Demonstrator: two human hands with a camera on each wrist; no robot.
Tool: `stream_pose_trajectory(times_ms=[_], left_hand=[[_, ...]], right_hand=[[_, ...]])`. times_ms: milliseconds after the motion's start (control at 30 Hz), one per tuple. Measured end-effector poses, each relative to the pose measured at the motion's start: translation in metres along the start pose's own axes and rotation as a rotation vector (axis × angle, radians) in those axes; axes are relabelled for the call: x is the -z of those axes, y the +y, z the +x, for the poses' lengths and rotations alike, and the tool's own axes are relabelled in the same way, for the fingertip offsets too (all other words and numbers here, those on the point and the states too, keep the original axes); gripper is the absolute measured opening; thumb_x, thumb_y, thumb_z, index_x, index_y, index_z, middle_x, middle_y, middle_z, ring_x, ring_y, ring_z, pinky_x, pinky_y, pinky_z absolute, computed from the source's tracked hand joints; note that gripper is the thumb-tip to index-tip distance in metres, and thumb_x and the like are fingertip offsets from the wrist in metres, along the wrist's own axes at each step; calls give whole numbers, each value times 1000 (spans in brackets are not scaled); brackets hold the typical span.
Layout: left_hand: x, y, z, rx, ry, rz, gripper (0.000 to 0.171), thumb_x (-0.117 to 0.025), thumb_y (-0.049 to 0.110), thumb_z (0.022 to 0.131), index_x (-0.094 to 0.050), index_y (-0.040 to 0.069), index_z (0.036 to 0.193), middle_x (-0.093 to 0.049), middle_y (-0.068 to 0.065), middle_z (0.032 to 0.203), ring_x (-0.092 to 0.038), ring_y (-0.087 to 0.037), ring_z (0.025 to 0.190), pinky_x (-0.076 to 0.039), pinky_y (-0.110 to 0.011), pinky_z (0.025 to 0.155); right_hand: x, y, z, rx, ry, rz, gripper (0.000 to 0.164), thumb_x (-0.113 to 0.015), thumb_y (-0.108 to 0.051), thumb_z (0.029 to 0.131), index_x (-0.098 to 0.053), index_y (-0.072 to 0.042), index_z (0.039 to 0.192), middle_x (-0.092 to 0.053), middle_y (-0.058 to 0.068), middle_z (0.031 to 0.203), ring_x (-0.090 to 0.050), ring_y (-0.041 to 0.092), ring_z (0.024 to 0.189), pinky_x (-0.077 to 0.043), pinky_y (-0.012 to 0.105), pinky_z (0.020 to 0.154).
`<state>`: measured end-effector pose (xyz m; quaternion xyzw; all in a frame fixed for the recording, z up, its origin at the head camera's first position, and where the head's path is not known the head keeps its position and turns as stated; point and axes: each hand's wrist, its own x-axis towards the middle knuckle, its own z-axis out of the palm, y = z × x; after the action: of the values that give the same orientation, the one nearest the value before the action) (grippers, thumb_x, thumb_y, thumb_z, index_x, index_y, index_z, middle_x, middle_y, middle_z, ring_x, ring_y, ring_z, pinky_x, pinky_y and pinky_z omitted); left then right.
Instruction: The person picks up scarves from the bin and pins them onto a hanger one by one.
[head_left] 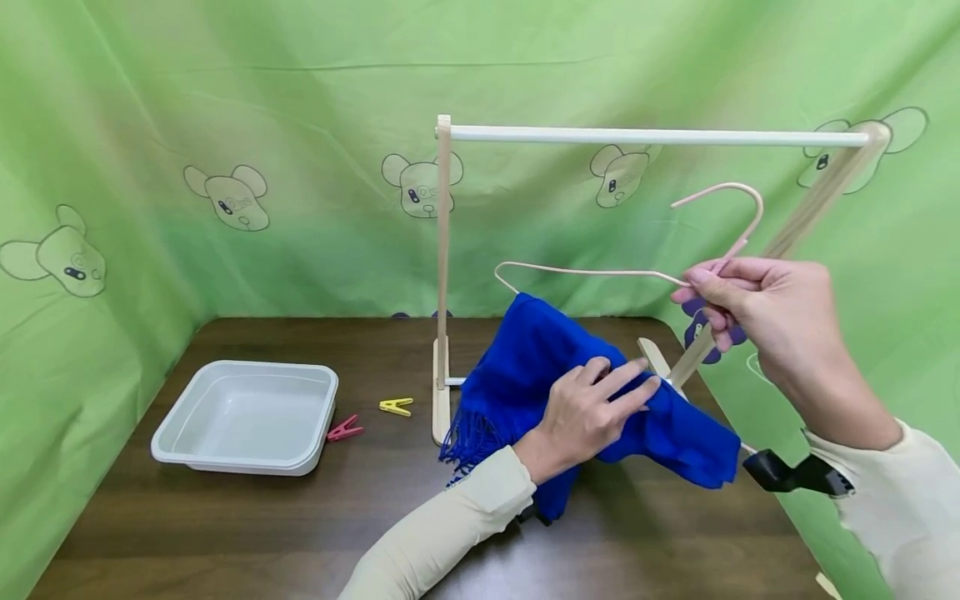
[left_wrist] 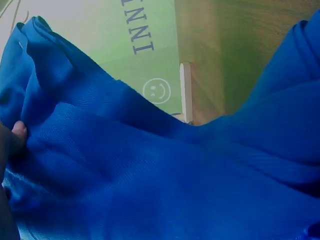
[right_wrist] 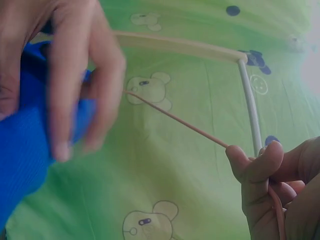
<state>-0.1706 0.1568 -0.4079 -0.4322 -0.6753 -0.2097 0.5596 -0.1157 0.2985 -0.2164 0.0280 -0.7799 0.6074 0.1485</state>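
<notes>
In the head view, my right hand point(head_left: 772, 308) pinches a thin pinkish clothes hanger point(head_left: 592, 271) at the base of its hook, between thumb and fingers. The hook points up, and the hanger is tilted with its right end low. A blue fringed scarf point(head_left: 540, 367) drapes over the hanger's lower part, hiding most of its bottom bar. My left hand point(head_left: 592, 408) grips the scarf near its middle, fingers over the top fold. From the left wrist, the scarf fills much of the view, with a thumb point(left_wrist: 19, 131) against it.
A drying stand with a white rail point(head_left: 660, 136) and wooden posts rises behind the hanger. On the brown table point(head_left: 300, 533), a white plastic basin point(head_left: 318, 417) sits at left. A red clothespin point(head_left: 345, 428) and a yellow clothespin point(head_left: 396, 407) lie between basin and stand. Green patterned curtains surround the table.
</notes>
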Motion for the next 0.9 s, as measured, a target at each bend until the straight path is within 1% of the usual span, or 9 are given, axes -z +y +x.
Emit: stream_pose_trajectory(times_ms=[100, 167, 233, 333, 433, 500, 667, 800, 900], left_hand=[[0, -6, 2, -38, 23, -24, 27, -54, 17, 88, -71, 27, 106, -70, 10, 105, -56, -12, 75, -43, -13, 62], [2, -10, 3, -48, 23, -82, 32, -53, 9, 84, -73, 26, 102, -71, 12, 100, -56, -10, 74, -44, -13, 64], [3, -14, 4, -51, 9, -151, 32, -54, 7, 83, -74, 26, 99, -71, 13, 97, -56, -9, 73, -45, -13, 66], [6, -17, 6, -7, -16, -281, 31, -54, 5, 81, -76, 25, 92, -72, 13, 91, -56, -5, 71, -45, -10, 67], [9, -16, 10, 79, -47, -347, 30, -56, 3, 78, -77, 24, 85, -72, 13, 84, -55, -2, 70, -44, -6, 67], [11, -14, 14, 154, -62, -354, 31, -57, 1, 74, -77, 24, 81, -71, 14, 80, -55, 1, 70, -42, -5, 65], [12, -6, 28, 341, -94, -270, 33, -58, -1, 63, -75, 26, 73, -66, 18, 72, -54, 3, 67, -40, -4, 59], [11, 0, 39, 481, -117, -234, 29, -60, 2, 59, -73, 27, 67, -64, 18, 67, -55, 3, 64, -40, -7, 55], [11, 2, 45, 563, -126, -231, 26, -63, 4, 59, -73, 27, 66, -64, 18, 65, -56, 2, 64, -40, -8, 54]], right_hand=[[-5, -1, 1, 26, -17, -14, 23, -70, -11, 80, -67, 8, 92, -72, 8, 73, -51, 15, 40, -41, 30, 32], [-9, 0, 1, 40, -22, -67, 24, -69, -13, 81, -67, 8, 92, -72, 6, 73, -50, 15, 39, -40, 31, 32], [-10, 2, 2, 46, -19, -117, 24, -68, -15, 82, -68, 7, 91, -72, 5, 72, -49, 15, 39, -39, 31, 32], [-11, 5, 1, 33, -12, -184, 25, -67, -19, 83, -68, 5, 90, -72, 3, 72, -48, 14, 39, -39, 31, 33], [-11, 9, 0, 11, -10, -214, 26, -67, -22, 84, -69, 4, 90, -72, 1, 72, -48, 13, 41, -40, 30, 33], [-13, 11, -1, 4, -14, -236, 28, -66, -24, 84, -68, 3, 91, -71, 0, 72, -48, 13, 42, -40, 30, 34], [-20, 16, -3, -2, -17, -279, 31, -64, -29, 85, -67, 2, 94, -71, -1, 74, -49, 12, 44, -41, 29, 34], [-23, 19, -4, -37, -16, -279, 31, -64, -32, 85, -69, -2, 93, -71, -3, 73, -47, 12, 45, -42, 31, 34], [-25, 20, -6, -48, -18, -278, 32, -64, -33, 85, -69, -3, 93, -70, -6, 69, -46, 13, 44, -42, 31, 35]])
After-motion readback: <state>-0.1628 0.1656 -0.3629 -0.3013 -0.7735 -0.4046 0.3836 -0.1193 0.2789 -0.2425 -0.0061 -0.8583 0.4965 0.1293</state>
